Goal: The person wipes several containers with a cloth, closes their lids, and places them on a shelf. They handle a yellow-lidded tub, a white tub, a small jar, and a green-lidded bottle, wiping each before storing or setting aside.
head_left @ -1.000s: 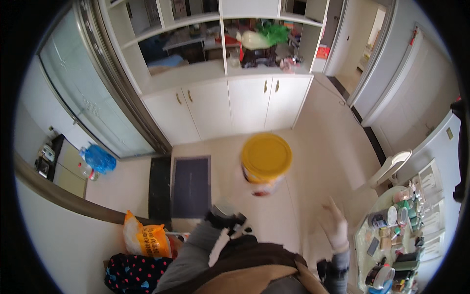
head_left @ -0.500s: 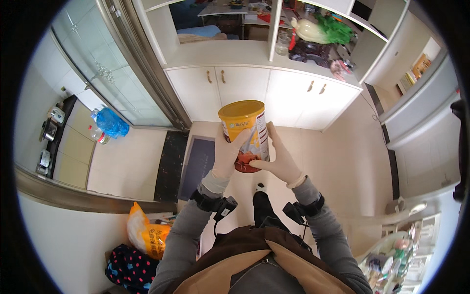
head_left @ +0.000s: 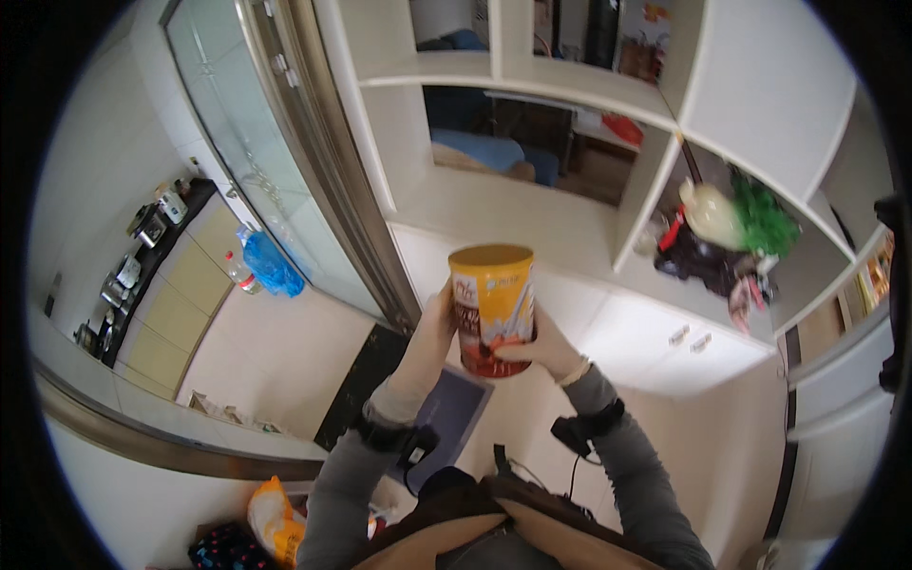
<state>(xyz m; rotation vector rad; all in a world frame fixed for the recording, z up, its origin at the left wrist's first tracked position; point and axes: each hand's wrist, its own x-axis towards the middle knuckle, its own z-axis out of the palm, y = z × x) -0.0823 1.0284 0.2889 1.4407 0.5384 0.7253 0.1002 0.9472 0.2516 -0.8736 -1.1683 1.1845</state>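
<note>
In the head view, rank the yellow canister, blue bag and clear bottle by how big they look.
1. Yellow canister, though nearness to the camera enlarges it
2. Blue bag
3. Clear bottle

A white shelving unit [head_left: 513, 201] bears a cream-and-green cabbage-shaped ornament [head_left: 717, 215] on a dark base [head_left: 698, 266]. A blue plastic bag [head_left: 272, 266] sits beside a clear red-capped bottle [head_left: 243, 275].

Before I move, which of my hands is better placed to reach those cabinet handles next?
Probably your right hand: it's on the side of the yellow can nearer the cabinet handles; your left hand is on the opposite side. Both hold the can.
</note>
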